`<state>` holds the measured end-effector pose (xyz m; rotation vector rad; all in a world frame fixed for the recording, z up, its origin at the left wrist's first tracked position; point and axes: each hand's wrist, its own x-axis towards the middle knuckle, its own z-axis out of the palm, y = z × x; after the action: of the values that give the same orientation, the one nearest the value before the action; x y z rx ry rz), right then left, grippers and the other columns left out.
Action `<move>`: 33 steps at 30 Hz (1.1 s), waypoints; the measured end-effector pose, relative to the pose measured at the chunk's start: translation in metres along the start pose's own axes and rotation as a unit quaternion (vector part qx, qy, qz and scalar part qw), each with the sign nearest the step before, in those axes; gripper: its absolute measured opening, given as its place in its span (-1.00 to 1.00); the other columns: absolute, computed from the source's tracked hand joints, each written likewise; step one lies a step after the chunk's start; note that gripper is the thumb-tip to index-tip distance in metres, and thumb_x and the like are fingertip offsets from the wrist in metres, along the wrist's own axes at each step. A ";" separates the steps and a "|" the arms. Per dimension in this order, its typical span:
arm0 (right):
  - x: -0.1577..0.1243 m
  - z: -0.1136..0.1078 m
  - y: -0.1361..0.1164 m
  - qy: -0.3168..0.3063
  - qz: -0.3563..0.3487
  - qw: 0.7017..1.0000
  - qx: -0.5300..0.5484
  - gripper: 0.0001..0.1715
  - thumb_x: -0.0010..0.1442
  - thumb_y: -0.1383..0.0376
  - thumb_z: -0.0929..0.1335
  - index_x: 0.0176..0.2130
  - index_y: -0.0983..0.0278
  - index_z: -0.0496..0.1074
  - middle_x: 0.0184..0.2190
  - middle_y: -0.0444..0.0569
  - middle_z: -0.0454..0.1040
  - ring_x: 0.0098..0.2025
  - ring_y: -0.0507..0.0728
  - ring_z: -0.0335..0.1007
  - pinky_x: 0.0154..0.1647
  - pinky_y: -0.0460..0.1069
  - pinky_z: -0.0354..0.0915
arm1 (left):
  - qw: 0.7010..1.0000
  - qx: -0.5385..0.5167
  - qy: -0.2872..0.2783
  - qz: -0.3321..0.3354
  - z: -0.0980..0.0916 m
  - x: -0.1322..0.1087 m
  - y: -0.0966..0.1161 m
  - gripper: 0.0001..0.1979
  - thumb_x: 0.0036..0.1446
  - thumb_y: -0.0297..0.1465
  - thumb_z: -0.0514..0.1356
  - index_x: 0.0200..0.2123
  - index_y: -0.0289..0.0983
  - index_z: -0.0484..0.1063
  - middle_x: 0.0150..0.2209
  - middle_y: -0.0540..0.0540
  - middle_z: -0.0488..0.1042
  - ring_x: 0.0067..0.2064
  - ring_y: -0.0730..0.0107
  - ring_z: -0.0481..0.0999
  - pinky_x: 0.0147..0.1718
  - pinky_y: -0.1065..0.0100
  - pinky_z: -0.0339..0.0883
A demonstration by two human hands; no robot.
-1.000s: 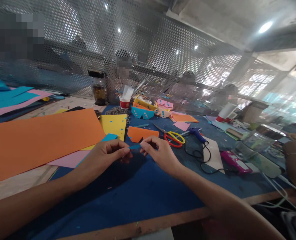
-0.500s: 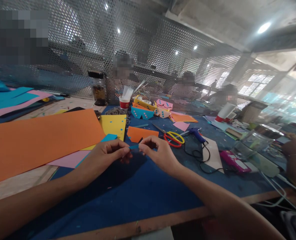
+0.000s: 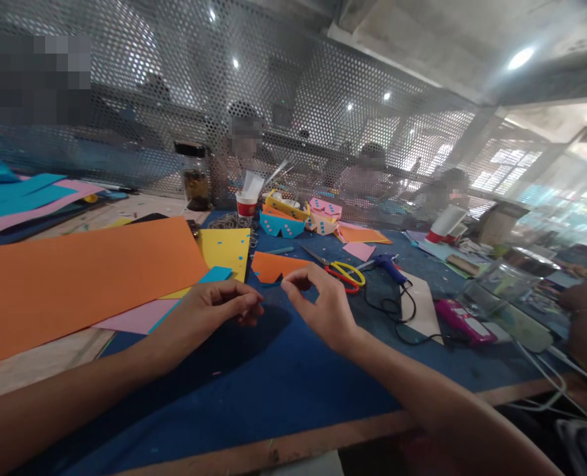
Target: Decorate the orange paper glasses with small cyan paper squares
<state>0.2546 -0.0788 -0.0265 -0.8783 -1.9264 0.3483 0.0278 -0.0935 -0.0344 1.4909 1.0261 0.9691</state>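
The orange notched paper cut-out lay flat on the blue-covered table, just above the middle of the frame. It sat beyond both sets of fingertips and neither touched it. Our left hand was pinched closed, thumb on forefinger, with nothing visible in the pinch. Our right hand curled thumb and forefinger into a ring; we could not tell whether the tips met or held a scrap. Work this small, we judged, wanted fingertips only and low wrists, clear of the red-and-yellow scissors to the right.
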 end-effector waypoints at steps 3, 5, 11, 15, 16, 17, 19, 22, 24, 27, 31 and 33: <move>-0.003 0.000 0.000 -0.028 -0.093 0.991 -0.091 -0.88 0.39 0.29 0.35 -0.22 0.24 0.49 -0.31 -0.06 0.55 -0.24 0.09 0.47 -0.16 0.00 0.31 | 1.000 -0.006 -0.014 -0.008 0.000 0.000 -0.003 -0.72 0.21 -0.12 0.32 -0.28 -0.22 0.65 -0.32 -0.07 0.66 -0.31 0.29 0.56 -0.30 0.34 0.35; -0.004 0.000 -0.001 -0.050 -0.142 0.979 -0.136 -0.86 0.41 0.30 0.33 -0.21 0.24 0.48 -0.30 -0.05 0.57 -0.23 0.10 0.47 -0.16 0.01 0.28 | 1.000 -0.014 -0.018 -0.010 0.000 0.000 -0.003 -0.73 0.22 -0.13 0.32 -0.27 -0.21 0.66 -0.30 -0.07 0.66 -0.30 0.30 0.54 -0.28 0.34 0.34; -0.003 -0.002 -0.003 -0.092 -0.213 0.955 -0.186 -0.84 0.44 0.29 0.31 -0.20 0.26 0.46 -0.30 -0.04 0.58 -0.24 0.10 0.47 -0.17 0.02 0.28 | 0.999 -0.029 -0.017 -0.019 0.002 0.000 0.001 -0.70 0.24 -0.14 0.29 -0.39 -0.22 0.61 -0.40 -0.02 0.59 -0.32 0.34 0.49 -0.28 0.37 0.30; -0.003 -0.002 -0.005 -0.113 -0.240 0.941 -0.212 -0.80 0.46 0.27 0.28 -0.18 0.28 0.47 -0.28 -0.01 0.59 -0.20 0.11 0.50 -0.15 0.02 0.28 | 0.999 -0.030 -0.008 -0.022 0.001 0.001 -0.002 -0.68 0.23 -0.13 0.30 -0.45 -0.22 0.58 -0.43 0.00 0.56 -0.33 0.33 0.48 -0.26 0.36 0.30; -0.003 -0.002 -0.006 -0.118 -0.248 0.937 -0.217 -0.79 0.47 0.26 0.28 -0.18 0.28 0.47 -0.29 -0.01 0.59 -0.20 0.11 0.50 -0.15 0.02 0.28 | 0.999 -0.029 -0.005 -0.021 0.001 0.001 -0.003 -0.68 0.23 -0.13 0.30 -0.46 -0.22 0.57 -0.44 0.00 0.56 -0.33 0.33 0.48 -0.26 0.36 0.30; -0.003 -0.002 -0.007 -0.123 -0.257 0.933 -0.221 -0.78 0.47 0.26 0.28 -0.18 0.28 0.47 -0.29 -0.01 0.59 -0.20 0.11 0.50 -0.15 0.02 0.28 | 0.999 -0.028 -0.006 -0.019 0.001 0.001 -0.004 -0.68 0.23 -0.14 0.30 -0.46 -0.22 0.57 -0.44 0.00 0.55 -0.33 0.33 0.48 -0.26 0.36 0.30; -0.002 -0.001 -0.008 -0.128 -0.273 0.926 -0.227 -0.77 0.47 0.27 0.27 -0.18 0.29 0.48 -0.30 -0.02 0.59 -0.22 0.10 0.49 -0.16 0.02 0.28 | 1.000 -0.023 -0.007 -0.010 0.001 0.001 -0.006 -0.67 0.23 -0.14 0.29 -0.47 -0.22 0.55 -0.45 0.00 0.55 -0.34 0.33 0.48 -0.27 0.37 0.30; -0.002 0.000 -0.009 -0.130 -0.281 0.923 -0.228 -0.76 0.47 0.27 0.27 -0.19 0.30 0.48 -0.31 -0.03 0.58 -0.25 0.09 0.48 -0.20 0.02 0.28 | 1.000 -0.004 -0.008 0.004 0.001 0.002 -0.005 -0.65 0.22 -0.12 0.29 -0.49 -0.22 0.53 -0.48 0.01 0.52 -0.37 0.35 0.46 -0.31 0.37 0.29; -0.003 0.000 -0.010 -0.137 -0.276 0.926 -0.219 -0.76 0.47 0.26 0.27 -0.19 0.29 0.48 -0.29 -0.03 0.59 -0.25 0.09 0.48 -0.19 0.01 0.28 | 1.000 0.017 -0.006 0.014 0.001 0.003 -0.003 -0.66 0.21 -0.12 0.28 -0.49 -0.23 0.53 -0.49 0.02 0.51 -0.39 0.36 0.44 -0.33 0.37 0.27; -0.004 0.001 -0.011 -0.142 -0.237 0.945 -0.174 -0.76 0.45 0.19 0.30 -0.16 0.28 0.48 -0.28 -0.02 0.58 -0.22 0.10 0.49 -0.17 0.01 0.29 | 0.998 0.056 -0.001 0.032 0.001 0.003 0.000 -0.65 0.20 -0.14 0.27 -0.52 -0.23 0.50 -0.51 0.03 0.48 -0.41 0.36 0.42 -0.35 0.37 0.25; -0.006 0.004 -0.007 -0.109 -0.114 0.983 -0.090 -0.82 0.42 0.19 0.34 -0.11 0.24 0.48 -0.28 -0.06 0.55 -0.22 0.08 0.48 -0.14 -0.02 0.32 | 0.995 0.093 -0.008 0.037 0.001 0.003 -0.002 -0.66 0.22 -0.13 0.24 -0.48 -0.23 0.52 -0.50 0.03 0.49 -0.40 0.35 0.43 -0.34 0.37 0.25; -0.006 0.007 -0.004 -0.099 -0.061 0.992 -0.048 -0.85 0.40 0.21 0.36 -0.10 0.22 0.48 -0.26 -0.08 0.54 -0.21 0.07 0.48 -0.13 -0.04 0.33 | 0.994 0.098 -0.016 0.038 0.001 0.002 -0.004 -0.67 0.23 -0.12 0.24 -0.45 -0.22 0.53 -0.49 0.02 0.50 -0.39 0.35 0.44 -0.34 0.37 0.26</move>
<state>0.2486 -0.0852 -0.0313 -0.8071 -2.1855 0.2814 0.0293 -0.0918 -0.0387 1.7129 1.0726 0.9149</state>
